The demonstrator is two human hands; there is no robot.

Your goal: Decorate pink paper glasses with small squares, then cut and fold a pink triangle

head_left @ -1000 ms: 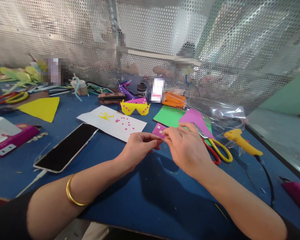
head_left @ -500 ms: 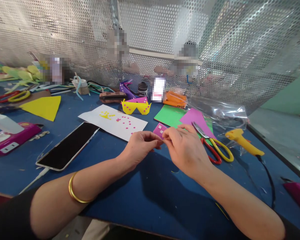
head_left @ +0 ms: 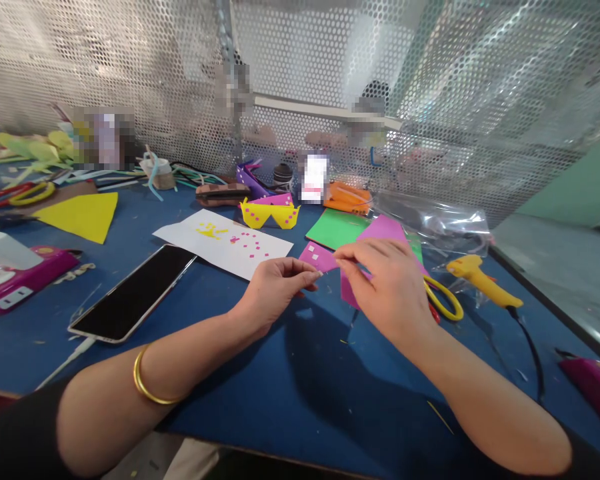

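Note:
My left hand (head_left: pixel 275 287) rests on the blue table (head_left: pixel 300 373) with thumb and forefinger pinched on a tiny pale scrap (head_left: pixel 321 272). My right hand (head_left: pixel 387 287) hovers just to its right, fingers closed on a magenta foam piece (head_left: pixel 347 293) that hangs below them. A small pink piece with white squares (head_left: pixel 314 255) lies on the table between the two hands' fingertips. Behind my right hand lies a purple sheet (head_left: pixel 383 229) on a green sheet (head_left: pixel 336 230).
A phone (head_left: pixel 133 293) lies at the left, with white paper dotted with pink squares (head_left: pixel 225 243) and yellow paper glasses (head_left: pixel 271 215) beyond. Scissors (head_left: pixel 445 303), a yellow glue gun (head_left: pixel 480 280) with its cord and a plastic bag (head_left: pixel 430 220) lie at the right. A perforated metal screen (head_left: pixel 130 73) stands behind.
My right hand has drawn away to the right and up from my left, now with the magenta foam piece in it. It now covers the scissors' blades.

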